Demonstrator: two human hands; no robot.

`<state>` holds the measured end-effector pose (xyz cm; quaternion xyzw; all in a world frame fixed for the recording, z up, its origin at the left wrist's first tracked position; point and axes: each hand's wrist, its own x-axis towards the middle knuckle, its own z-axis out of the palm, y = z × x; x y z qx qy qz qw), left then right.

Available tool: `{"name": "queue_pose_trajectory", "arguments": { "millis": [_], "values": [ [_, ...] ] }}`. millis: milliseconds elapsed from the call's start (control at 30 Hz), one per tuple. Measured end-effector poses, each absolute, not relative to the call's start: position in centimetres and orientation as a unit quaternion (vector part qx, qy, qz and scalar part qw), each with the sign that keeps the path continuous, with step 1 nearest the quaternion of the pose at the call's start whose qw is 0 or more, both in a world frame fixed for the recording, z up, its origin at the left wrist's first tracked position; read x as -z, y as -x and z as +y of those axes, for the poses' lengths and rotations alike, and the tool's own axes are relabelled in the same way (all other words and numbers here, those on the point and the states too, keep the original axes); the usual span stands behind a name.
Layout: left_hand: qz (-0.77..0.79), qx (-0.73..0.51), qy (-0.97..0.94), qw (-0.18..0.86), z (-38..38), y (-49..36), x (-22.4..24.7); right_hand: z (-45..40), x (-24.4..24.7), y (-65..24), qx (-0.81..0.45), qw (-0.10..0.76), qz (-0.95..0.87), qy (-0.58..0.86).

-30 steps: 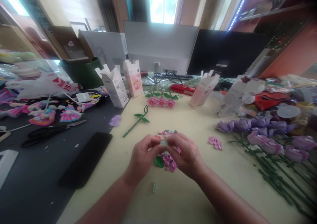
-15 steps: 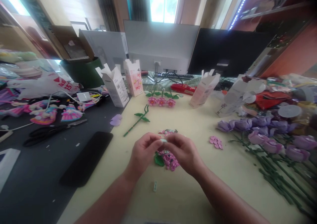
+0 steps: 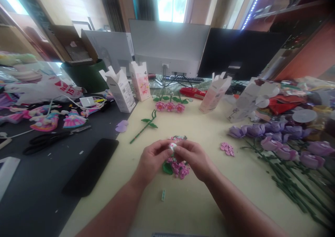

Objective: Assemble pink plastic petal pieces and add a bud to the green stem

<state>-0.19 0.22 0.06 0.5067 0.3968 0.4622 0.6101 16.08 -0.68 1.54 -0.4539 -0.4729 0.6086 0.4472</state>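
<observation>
My left hand (image 3: 153, 160) and my right hand (image 3: 194, 159) meet over the middle of the table, thumbs and fingertips pinched together. Between them is a small white building piece with a pink spot (image 3: 172, 146); its underside is hidden by the fingers. Just below lies a heap of small pink building pieces (image 3: 181, 169), with a green leaf piece (image 3: 167, 168) at its left side. More small pieces (image 3: 178, 138) show behind my fingertips. A pale green strip with studs (image 3: 163, 195) lies nearer to me, apart from both hands.
A green stem with leaves (image 3: 143, 128) lies ahead, left of three pink flowers (image 3: 170, 106). Flat pink pieces (image 3: 227, 149) and purple roses (image 3: 258, 130) lie at right. Opened boxes (image 3: 121, 92) stand behind. A black phone-like slab (image 3: 91, 167) and scissors (image 3: 49, 138) lie left.
The held piece has been turned: a pale greenish edge showed before, and a white face with pink shows now. Both hands stay nearly in place, and the view has shifted slightly.
</observation>
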Motion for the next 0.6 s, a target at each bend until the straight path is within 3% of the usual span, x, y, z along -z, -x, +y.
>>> {"name": "queue_pose_trajectory", "arguments": {
  "millis": [300, 600],
  "values": [
    [0.372, -0.464, -0.515, 0.617, 0.2, 0.4, 0.1, -0.7, -0.7, -16.2, -0.768, 0.396, -0.376, 0.333],
    [0.371, -0.449, -0.562, 0.588, 0.3, 0.6, -0.5, -0.8, -0.3, -16.3, -0.803, 0.375, -0.348, 0.306]
  ]
}}
